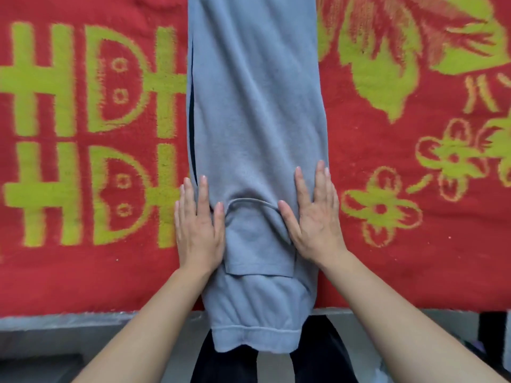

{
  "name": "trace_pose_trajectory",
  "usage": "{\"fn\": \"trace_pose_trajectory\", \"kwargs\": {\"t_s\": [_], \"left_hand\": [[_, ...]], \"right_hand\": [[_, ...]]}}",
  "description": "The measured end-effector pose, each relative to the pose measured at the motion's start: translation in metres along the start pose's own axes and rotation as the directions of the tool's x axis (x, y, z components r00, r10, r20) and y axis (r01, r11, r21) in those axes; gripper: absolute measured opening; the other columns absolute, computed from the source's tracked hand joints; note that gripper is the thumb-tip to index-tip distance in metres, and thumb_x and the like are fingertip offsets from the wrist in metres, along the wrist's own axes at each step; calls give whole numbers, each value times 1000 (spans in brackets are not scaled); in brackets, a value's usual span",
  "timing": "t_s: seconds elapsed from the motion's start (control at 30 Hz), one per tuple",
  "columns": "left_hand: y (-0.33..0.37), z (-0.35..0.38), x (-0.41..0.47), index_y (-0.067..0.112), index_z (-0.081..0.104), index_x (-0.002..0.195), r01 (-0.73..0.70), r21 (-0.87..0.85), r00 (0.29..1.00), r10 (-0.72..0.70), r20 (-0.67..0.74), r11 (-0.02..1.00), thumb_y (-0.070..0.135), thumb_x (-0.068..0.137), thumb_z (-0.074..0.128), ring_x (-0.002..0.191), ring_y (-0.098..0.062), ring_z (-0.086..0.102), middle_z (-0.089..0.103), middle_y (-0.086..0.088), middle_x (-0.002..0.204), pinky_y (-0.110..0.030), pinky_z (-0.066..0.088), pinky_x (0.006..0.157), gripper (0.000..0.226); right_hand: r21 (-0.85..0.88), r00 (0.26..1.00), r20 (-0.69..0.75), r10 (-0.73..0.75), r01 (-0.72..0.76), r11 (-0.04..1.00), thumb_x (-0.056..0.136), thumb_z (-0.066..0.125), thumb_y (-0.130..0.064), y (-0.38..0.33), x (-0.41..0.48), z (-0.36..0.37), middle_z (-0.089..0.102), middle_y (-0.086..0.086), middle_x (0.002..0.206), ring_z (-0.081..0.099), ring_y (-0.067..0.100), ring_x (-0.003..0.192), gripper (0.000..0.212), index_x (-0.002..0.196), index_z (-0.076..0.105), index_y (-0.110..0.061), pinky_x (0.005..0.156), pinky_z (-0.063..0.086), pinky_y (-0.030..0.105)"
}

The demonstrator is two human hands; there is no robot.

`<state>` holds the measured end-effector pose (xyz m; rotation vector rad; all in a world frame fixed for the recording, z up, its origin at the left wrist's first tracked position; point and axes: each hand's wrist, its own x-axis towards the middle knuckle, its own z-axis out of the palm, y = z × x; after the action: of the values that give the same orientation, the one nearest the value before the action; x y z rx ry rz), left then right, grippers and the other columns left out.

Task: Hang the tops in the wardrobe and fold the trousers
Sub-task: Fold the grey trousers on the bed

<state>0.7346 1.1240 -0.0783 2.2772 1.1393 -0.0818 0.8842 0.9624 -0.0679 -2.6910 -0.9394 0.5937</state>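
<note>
While laid lengthwise down the red blanket's [83,272] middle, waistband [254,338] overhanging its near edge: grey trousers [257,106], pressed flat near that edge by left hand [199,230] and right hand [315,225], fingers [203,189] straight, slightly spread, gripping nothing.

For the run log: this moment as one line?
phase: folding | left hand: flat on edge of grey trousers | right hand: flat on other edge | under: red blanket
</note>
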Motion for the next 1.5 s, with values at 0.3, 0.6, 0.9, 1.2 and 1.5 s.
{"fn": "trace_pose_trajectory", "kwargs": {"t_s": [0.3,0.6,0.9,1.2,1.5], "left_hand": [[0,-3,-89,9,42,131,415,91,898,-423,118,905,74,85,39,120,-38,46,54,-16,130,-52,36,96,80],[-23,12,-165,10,45,121,512,-192,855,-474,211,837,63,90,53,111,-40,59,63,-16,115,-43,47,90,61],[-8,-4,-235,13,56,106,482,-404,874,-460,158,777,41,96,53,105,-30,60,62,-3,105,-39,48,91,30],[9,-40,-303,4,62,106,658,-534,751,-514,416,530,46,93,61,97,-29,69,69,-12,110,-51,57,89,44],[21,-70,-296,16,36,142,642,-671,750,-486,449,371,27,92,68,95,-26,69,60,-11,124,-34,58,57,60]], "right_hand": [[401,820,368,439,-566,721,79,72,-62,1,-113,6,56,7,140,54,28,127,87,145,32,-22,98,46,36],[481,783,454,425,-617,623,72,79,-61,3,-176,32,66,4,122,61,26,116,66,117,55,-18,99,47,38],[691,839,377,391,-536,485,87,71,-45,1,-245,21,64,2,125,61,22,116,52,127,57,-14,105,47,42],[691,763,535,363,-642,332,88,68,-48,3,-310,-12,70,1,114,68,19,102,38,110,66,-16,95,56,48],[736,738,556,381,-651,188,85,71,-43,-4,-290,-46,60,-1,126,65,16,100,63,138,46,-20,64,59,36]]}}
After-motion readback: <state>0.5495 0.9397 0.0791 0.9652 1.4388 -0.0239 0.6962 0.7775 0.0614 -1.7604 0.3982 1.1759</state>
